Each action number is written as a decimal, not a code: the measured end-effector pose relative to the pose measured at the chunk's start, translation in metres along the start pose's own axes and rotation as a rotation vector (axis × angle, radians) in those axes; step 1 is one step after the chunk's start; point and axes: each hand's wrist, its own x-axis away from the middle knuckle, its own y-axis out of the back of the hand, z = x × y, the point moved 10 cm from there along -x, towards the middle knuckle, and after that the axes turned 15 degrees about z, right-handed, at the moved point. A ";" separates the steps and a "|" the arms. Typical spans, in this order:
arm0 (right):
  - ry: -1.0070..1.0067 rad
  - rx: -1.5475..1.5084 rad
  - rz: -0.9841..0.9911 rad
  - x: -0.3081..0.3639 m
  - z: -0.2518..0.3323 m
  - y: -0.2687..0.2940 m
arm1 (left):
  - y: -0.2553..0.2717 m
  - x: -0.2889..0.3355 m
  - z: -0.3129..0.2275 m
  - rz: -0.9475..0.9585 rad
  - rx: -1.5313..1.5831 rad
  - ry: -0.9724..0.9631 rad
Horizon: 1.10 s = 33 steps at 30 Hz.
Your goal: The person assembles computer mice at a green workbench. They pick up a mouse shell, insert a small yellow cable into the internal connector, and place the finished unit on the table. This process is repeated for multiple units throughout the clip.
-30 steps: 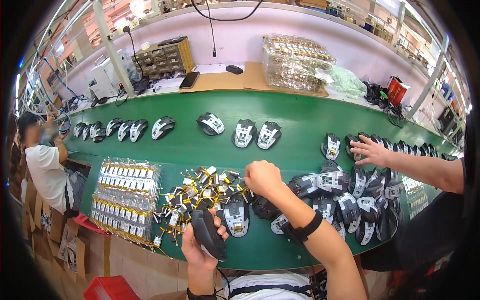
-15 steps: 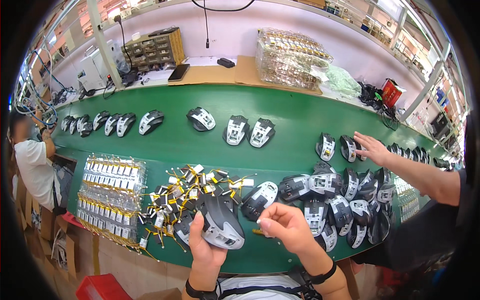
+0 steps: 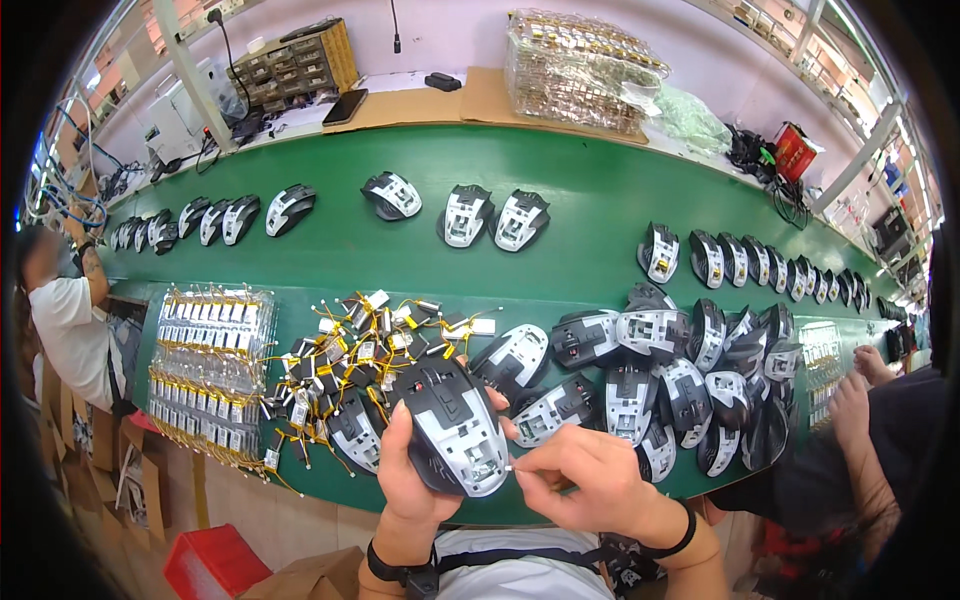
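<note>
My left hand (image 3: 412, 480) grips a black and silver computer mouse (image 3: 452, 425), its open battery recess turned up and its lower end toward me. Close by its lower right edge, my right hand (image 3: 595, 480) pinches a tiny white connector (image 3: 509, 467) between thumb and index finger; whether it touches the mouse I cannot tell. Left of the mouse lies a loose heap of small battery packs (image 3: 350, 365) with yellow leads. Partly behind my left hand is another mouse (image 3: 356, 432). More mice (image 3: 655, 335) are piled to the right.
A clear tray of batteries (image 3: 212, 345) lies at left, another tray (image 3: 822, 370) at right. Spaced mice (image 3: 465, 217) run across the green bench (image 3: 380, 150). Wrapped stacked trays (image 3: 580, 75) stand at the back. A co-worker's hands (image 3: 855, 400) are at right; another person (image 3: 65, 320) sits left.
The mouse in my left hand has turned so its recess faces up. My right hand has brought the connector to its edge. The co-worker's hand at right has drawn back from the mouse row.
</note>
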 end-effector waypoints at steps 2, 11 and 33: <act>0.027 -0.011 -0.024 0.003 0.002 0.003 | 0.000 0.004 0.003 -0.102 -0.132 0.028; 0.199 0.177 0.065 -0.007 0.021 -0.001 | -0.001 0.006 0.012 -0.104 -0.252 0.128; 0.271 0.237 0.278 -0.005 0.024 -0.022 | 0.010 0.009 0.017 -0.285 -0.156 0.052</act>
